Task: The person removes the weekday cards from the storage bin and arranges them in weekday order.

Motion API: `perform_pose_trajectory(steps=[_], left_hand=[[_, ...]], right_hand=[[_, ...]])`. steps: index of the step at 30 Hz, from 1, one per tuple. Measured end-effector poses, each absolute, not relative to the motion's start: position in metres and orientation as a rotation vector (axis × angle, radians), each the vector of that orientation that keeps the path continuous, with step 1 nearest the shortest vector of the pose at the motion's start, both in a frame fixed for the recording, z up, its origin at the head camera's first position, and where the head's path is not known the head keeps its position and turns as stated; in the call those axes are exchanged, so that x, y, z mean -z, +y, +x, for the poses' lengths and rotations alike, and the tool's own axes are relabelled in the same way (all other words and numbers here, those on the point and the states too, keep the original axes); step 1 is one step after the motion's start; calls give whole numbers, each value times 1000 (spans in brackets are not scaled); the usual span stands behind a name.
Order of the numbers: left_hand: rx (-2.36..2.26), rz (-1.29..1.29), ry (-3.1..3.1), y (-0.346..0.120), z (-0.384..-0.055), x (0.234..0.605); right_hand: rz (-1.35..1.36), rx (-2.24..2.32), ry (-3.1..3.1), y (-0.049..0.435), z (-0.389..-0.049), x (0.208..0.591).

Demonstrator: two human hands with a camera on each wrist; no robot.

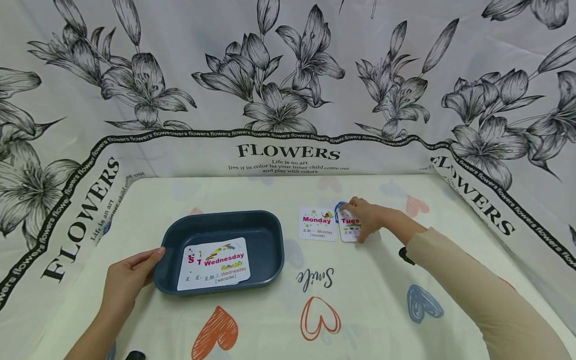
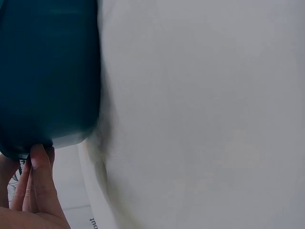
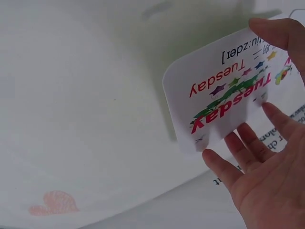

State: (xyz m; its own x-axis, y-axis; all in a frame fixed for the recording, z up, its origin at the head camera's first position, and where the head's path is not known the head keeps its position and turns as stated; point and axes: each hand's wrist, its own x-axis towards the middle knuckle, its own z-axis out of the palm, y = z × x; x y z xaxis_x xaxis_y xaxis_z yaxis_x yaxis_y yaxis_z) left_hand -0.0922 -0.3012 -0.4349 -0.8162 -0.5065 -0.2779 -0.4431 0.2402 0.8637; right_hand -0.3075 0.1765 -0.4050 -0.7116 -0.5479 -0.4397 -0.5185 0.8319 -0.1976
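Observation:
My left hand (image 1: 127, 278) pinches the left rim of a dark blue tray (image 1: 267, 250), thumb over the edge and fingers outside it. The left wrist view shows those fingers (image 2: 42, 174) against the tray's end. In the tray lies a small overlapping pile of white cards, a Wednesday card (image 1: 227, 270) on top. At the right, my right hand (image 1: 370, 219) grips a Tuesday card (image 1: 348, 231) by opposite edges, thumb on one and fingertips on the other, partly covering its print in the head view. Just left of it, a Monday card (image 1: 317, 231) lies face up on the cloth.
A pale tablecloth (image 1: 360, 310) printed with hearts and the word Smile covers the table. Behind it and along both sides hangs a white floral curtain (image 1: 288, 150) with FLOWERS lettering. A small black object (image 1: 135, 355) shows at the bottom edge.

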Motion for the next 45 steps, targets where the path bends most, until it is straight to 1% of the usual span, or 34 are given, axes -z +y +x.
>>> perform_pose_trajectory(steps=[11,25,35,41,45], left_hand=[[1653,945,-2410,-300,-91,435],[1666,978,-2397,-301,-91,439],[1646,961,-2409,-301,-92,438],[1649,972,-2402,-301,-92,438],[1643,991,-2403,-300,-92,437]], right_hand=[[-785,54,2532,176,-307,408],[-768,133,2535,179,-306,421],[-823,228,2548,178,-300,416],[-893,225,2574,167,-296,408],[-883,208,2573,158,-291,402]])
